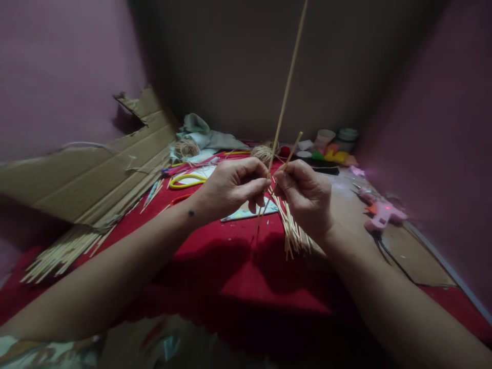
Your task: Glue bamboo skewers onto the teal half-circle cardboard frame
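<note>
My left hand [230,187] pinches one long thin bamboo stick [286,92]; right hand [305,195] fingers grip a fanned stick bundle [294,230]. Big loose stick pile [65,251] on red desk [230,256] untouched.

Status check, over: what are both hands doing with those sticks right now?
Left hand pinching long stick, upright. Right hand gripping stick bundle, one short stick poking up. Glue gun off right, clear of hands.

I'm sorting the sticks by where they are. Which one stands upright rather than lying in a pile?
The long stick pinched by the left hand, rising past the picture's top. The others lie flat: a pile beside the cardboard, a bundle under the right hand.
</note>
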{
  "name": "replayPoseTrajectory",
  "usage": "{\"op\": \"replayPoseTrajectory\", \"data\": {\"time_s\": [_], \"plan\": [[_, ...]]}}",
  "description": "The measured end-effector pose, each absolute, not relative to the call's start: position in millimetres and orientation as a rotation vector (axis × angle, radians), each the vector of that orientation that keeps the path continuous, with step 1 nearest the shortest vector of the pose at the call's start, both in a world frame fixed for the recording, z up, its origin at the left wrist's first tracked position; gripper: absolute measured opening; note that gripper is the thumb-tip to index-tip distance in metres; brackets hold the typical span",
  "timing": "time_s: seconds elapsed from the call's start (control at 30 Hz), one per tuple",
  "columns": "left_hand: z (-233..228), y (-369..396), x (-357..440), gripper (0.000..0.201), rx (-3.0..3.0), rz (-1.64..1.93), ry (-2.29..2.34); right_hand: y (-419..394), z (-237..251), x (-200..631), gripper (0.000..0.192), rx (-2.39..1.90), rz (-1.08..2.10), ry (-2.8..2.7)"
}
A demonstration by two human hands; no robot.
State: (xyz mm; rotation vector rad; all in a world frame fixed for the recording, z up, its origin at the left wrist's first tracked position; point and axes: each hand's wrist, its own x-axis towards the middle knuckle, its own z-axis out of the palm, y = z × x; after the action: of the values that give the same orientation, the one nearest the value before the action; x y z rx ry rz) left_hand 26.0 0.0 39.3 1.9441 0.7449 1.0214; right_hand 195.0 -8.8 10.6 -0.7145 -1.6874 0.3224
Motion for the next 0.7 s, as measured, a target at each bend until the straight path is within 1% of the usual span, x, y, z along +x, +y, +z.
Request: {"op": "replayPoseTrajectory", "data": {"time_s": [0.3, 0.47, 0.7], "plan": [[38.9, -10.3, 24.0, 0.003, 2.146, 1.079, 0.757, -7.4, 12.8, 191.4, 0.023, -0.680, 0.323, -1.726], [25.3, -0.1, 22.8, 0.003, 2.092, 1.021, 0.752, -6.4, 10.0, 191.3, 0.024, -0.709, 0.397, -1.704], [10.6, 8.0, 15.8, 0.010, 2.150, 0.694, 0.711, -6.2, 8.6, 190.4, 0.023, -0.720, 0.419, -1.710]]}}
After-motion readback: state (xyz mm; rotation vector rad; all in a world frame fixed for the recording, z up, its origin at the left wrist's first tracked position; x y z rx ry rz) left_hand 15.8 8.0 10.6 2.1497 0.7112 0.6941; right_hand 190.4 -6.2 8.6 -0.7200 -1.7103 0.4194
